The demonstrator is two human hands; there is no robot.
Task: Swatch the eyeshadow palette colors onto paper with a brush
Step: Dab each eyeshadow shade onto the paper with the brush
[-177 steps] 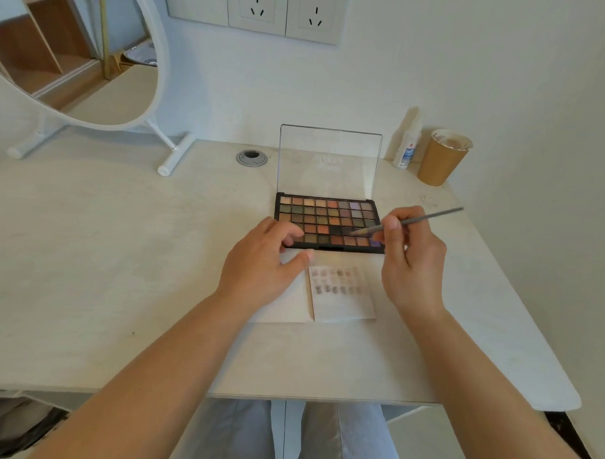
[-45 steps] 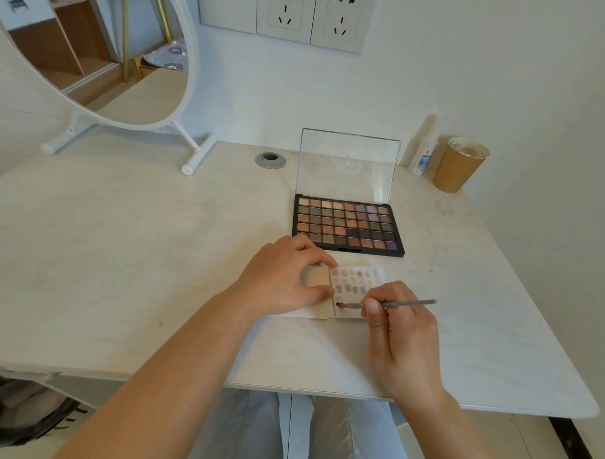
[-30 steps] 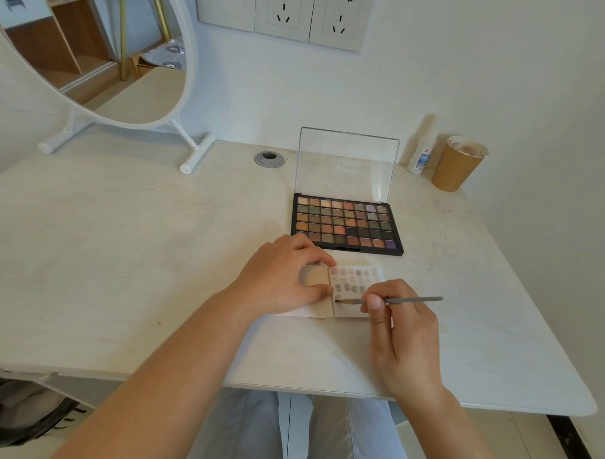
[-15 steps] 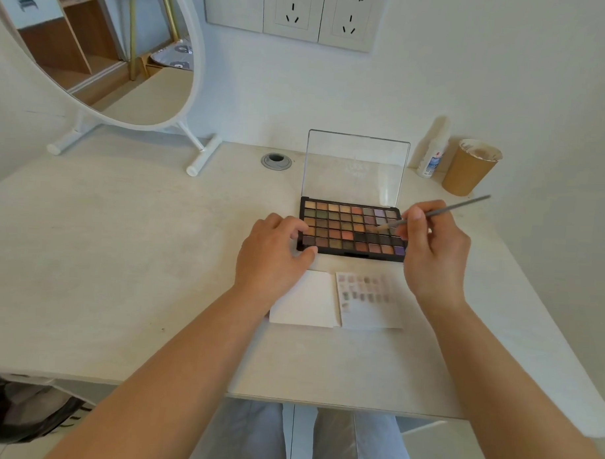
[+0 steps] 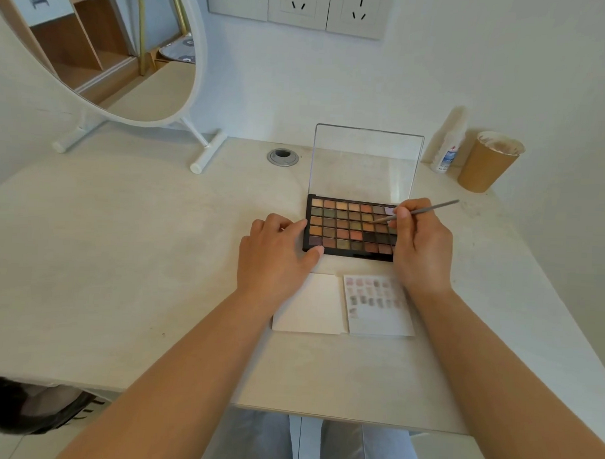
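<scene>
A black eyeshadow palette (image 5: 342, 229) with several rows of brown, orange and green pans lies open on the desk, its clear lid standing upright behind it. My right hand (image 5: 422, 249) pinches a thin grey brush (image 5: 428, 210), whose tip rests on a pan in the palette's right half. My left hand (image 5: 276, 254) lies flat with its fingertips and thumb against the palette's left edge. In front of the palette lies white paper (image 5: 379, 306), its right sheet marked with rows of faint swatches and its left sheet blank.
A round white mirror (image 5: 105, 50) on a stand fills the back left. A brown paper cup (image 5: 488, 162) and a small white bottle (image 5: 448, 148) stand at the back right by the wall. A metal cable grommet (image 5: 282, 156) sits behind the palette.
One second ago my right hand stroked the brush on the paper while my left hand held the sheet down. Both hands have since moved up to the palette, the brush tip onto a pan.
</scene>
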